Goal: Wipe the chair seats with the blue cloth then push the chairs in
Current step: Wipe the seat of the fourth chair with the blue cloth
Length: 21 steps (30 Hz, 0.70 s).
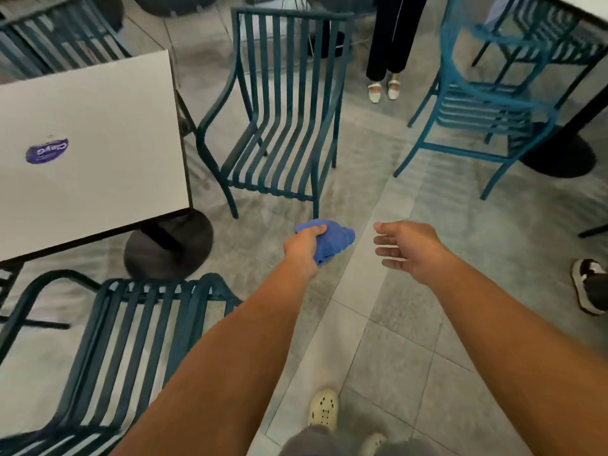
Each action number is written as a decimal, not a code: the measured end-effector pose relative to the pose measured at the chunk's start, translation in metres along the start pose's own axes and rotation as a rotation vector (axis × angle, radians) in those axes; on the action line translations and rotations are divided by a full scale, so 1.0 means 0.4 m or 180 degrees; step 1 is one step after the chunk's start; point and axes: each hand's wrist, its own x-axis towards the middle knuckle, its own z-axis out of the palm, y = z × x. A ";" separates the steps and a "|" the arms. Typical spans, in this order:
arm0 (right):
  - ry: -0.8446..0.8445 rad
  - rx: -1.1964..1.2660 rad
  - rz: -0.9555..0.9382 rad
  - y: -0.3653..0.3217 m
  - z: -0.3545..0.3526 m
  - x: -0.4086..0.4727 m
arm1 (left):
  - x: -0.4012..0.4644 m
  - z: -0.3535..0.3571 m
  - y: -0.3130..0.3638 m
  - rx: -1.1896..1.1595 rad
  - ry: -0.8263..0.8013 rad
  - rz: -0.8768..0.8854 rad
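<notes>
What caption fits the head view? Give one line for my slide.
Left hand grips the blue cloth, right hand open, before a slatted teal chair.

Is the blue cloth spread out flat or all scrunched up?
Scrunched up. The blue cloth is a lumpy bundle gripped in the left hand, above the floor.

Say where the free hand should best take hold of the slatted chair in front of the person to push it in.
Probably the top rail of the backrest, or the nearer right armrest. The chair faces the person beside the white table. The right hand is open and free; the left hand grips the blue cloth.
</notes>
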 end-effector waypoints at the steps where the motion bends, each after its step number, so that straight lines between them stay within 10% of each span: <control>1: -0.0019 -0.0045 -0.0004 -0.023 -0.006 0.026 | 0.017 0.022 0.020 -0.0041 0.0004 -0.0001; 21: -0.1038 -0.1126 -0.0119 -0.569 -0.079 0.653 | 0.389 0.409 0.368 -0.0545 0.1161 0.0262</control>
